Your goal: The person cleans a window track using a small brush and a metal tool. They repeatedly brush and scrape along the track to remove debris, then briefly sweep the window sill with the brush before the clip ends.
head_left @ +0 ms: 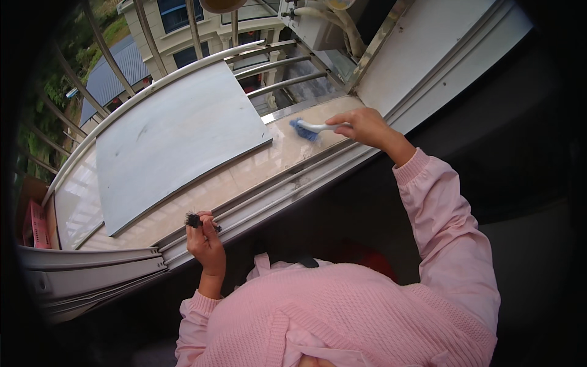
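My right hand [365, 127] grips the white handle of a brush [307, 129]. Its blue bristles touch or hover just over the beige tiled sill [282, 133], near the right end. Lower left, above the window track [244, 202], my left hand [206, 243] pinches a small dark clump of bristly material [193, 220]; more of it shows at the other side of the fingers. Whether the clump is a brush head or loose fibre I cannot tell. Dark smudges mark the track between my hands.
A pale grey-blue board [183, 137] lies flat across much of the sill. Metal bars [101, 49] fence the outer side, with an outdoor unit and pipes [333, 21] at the top. A sliding window frame [98, 260] stands at left, beside a pink basket [38, 225].
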{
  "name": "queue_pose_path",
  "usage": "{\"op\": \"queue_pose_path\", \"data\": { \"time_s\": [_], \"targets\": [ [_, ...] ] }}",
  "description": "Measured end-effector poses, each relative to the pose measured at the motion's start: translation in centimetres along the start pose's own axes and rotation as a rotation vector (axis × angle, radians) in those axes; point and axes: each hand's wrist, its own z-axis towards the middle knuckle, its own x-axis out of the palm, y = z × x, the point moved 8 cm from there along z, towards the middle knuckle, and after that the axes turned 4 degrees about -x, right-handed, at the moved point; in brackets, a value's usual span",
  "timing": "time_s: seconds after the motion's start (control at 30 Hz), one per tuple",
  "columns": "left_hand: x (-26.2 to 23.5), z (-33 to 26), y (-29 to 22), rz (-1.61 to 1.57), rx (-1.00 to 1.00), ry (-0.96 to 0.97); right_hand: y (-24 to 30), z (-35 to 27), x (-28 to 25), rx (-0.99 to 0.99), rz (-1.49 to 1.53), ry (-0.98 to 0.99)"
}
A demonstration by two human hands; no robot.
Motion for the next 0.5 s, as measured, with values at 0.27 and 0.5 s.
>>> {"op": "queue_pose_path", "data": {
  "time_s": [0.27, 0.5],
  "targets": [
    [0.0, -0.1, 0.2, 0.013, -0.019, 0.008, -0.7, -0.7, 1.0, -0.084, 0.178, 0.183],
    [0.0, -0.1, 0.4, 0.023, -0.042, 0.025, -2.0, 2.3, -2.2, -0.006, -0.124, -0.158]
  ]
}}
